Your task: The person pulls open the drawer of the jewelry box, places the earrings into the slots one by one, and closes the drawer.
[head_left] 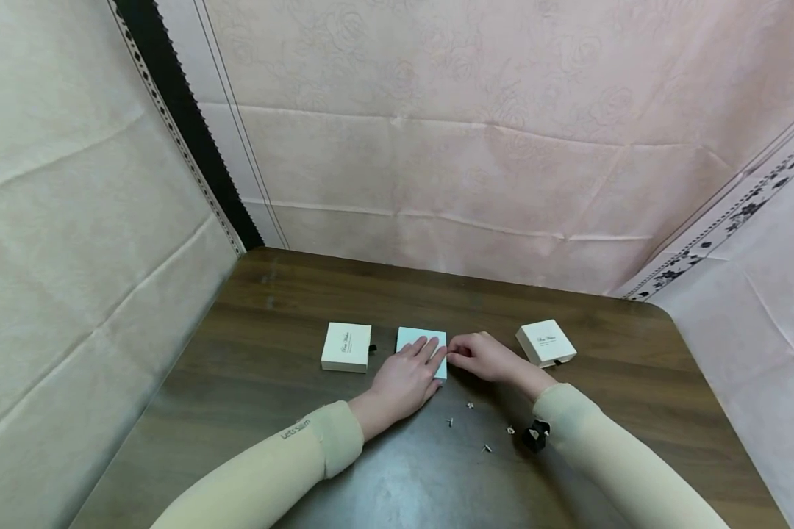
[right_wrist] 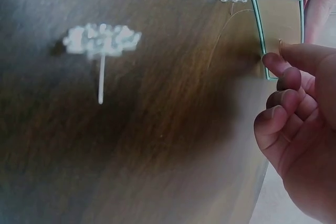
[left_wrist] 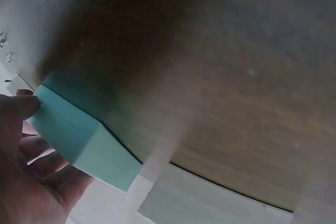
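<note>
Blue box: Lies flat near the middle of the tabletop, its top nearly square, with no long axis standing out.
Left hand: Reaches over the top of the box, fingers straight and spread, pressing rather than clutching.
Right hand: Meets the box at its right side, thumb and forefinger pinching what looks like a tab, mostly hidden by the fingertips.
Tan end: Faces right, straight toward the right hand, the nearer of the two to it.
Left white box: Sits just left of the blue one, a black tab showing at its right side.
Right white box: Rests just past the right hand, turned at an angle.
Studs: At least four lie scattered on the near side, between the sleeves.
</note>
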The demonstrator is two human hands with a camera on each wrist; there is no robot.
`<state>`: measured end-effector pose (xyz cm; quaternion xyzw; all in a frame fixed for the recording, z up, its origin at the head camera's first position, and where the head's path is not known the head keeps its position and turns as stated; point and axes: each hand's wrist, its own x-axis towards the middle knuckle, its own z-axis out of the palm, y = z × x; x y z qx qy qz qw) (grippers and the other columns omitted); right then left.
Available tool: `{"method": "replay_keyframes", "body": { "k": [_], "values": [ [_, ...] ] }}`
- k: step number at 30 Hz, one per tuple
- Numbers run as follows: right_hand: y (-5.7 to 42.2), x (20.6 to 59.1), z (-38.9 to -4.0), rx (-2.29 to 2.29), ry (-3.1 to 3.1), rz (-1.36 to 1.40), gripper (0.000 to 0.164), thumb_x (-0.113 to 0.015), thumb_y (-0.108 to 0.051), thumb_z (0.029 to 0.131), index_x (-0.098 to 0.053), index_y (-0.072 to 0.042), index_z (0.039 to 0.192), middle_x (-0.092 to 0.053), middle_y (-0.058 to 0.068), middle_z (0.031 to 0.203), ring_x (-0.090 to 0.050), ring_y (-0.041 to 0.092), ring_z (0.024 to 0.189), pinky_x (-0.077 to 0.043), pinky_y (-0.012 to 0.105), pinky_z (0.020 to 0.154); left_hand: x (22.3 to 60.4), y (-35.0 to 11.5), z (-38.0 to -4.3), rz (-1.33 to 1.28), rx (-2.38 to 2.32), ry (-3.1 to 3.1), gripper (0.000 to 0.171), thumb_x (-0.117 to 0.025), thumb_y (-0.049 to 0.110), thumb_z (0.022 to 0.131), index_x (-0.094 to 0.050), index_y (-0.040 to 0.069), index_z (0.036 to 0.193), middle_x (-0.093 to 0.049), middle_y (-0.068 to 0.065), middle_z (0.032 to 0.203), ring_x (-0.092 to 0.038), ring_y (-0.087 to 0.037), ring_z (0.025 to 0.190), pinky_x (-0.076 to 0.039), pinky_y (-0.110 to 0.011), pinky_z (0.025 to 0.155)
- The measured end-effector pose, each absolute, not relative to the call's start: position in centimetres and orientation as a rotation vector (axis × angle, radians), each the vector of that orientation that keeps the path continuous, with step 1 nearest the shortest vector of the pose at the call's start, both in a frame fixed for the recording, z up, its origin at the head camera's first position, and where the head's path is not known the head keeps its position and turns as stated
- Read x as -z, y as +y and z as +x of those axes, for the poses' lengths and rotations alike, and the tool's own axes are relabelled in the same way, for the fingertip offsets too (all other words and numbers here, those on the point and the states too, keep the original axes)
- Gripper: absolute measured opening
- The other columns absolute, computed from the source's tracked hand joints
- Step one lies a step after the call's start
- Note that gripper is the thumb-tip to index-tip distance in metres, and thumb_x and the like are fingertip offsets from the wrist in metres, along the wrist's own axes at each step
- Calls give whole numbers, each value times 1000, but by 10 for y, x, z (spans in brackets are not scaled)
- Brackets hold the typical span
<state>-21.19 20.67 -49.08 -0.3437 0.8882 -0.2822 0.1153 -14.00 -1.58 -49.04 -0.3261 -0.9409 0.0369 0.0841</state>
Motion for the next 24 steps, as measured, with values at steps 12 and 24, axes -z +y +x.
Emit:
{"method": "replay_keyframes", "body": {
  "k": [12,24],
  "values": [
    [208,492,-214,815,2621,-1037,16,-67,-7,103,-68,-13,88,-52,-11,64,-47,2,56,-42,24,55,493,-17,-145,-985,-105,-2759,58,-61,48,108,-58,15,156,-56,-7,159,-55,-24,146,-51,-37,113],
    [224,490,-211,780,2679,-1019,19,-66,-5,100,-65,-14,85,-48,-12,64,-44,1,56,-39,24,55,494,-19,-146,-1005,-83,-2730,59,-61,47,108,-56,13,157,-55,-9,159,-55,-26,146,-52,-39,112]
  ]
}}
